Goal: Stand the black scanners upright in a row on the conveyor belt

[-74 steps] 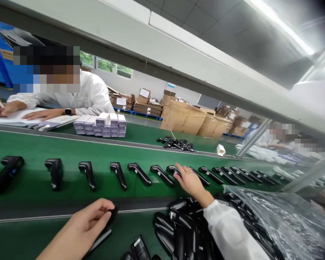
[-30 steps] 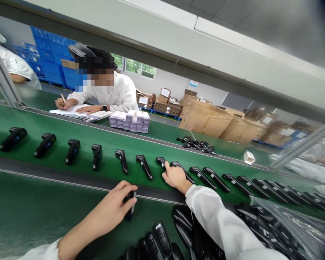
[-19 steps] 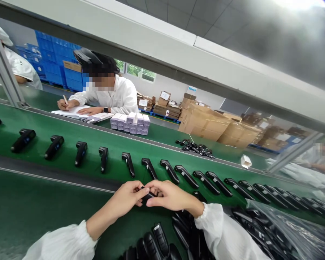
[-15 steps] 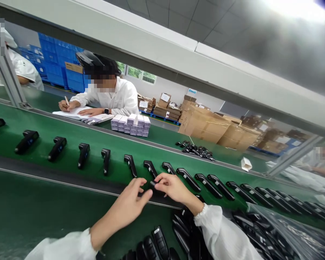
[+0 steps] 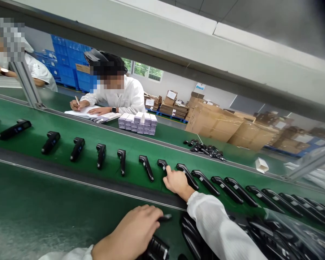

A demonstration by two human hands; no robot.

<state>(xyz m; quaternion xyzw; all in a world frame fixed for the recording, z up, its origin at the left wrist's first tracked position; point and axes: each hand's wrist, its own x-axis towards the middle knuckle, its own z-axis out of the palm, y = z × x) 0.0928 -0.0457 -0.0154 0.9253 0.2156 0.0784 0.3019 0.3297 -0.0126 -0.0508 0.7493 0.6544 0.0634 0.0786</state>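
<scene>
Honestly, the hands sit apart: right hand [image 5: 176,181] covers the lower end of a black device [image 5: 161,163] on the green belt [image 5: 132,170], left hand [image 5: 132,231] hides most of a dark piece [image 5: 166,217]. Can't tell if either's gripping.

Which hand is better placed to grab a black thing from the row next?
Probably the right hand: it reaches into the row of black devices, while the left hand is outside it, at a small dark piece.
</scene>
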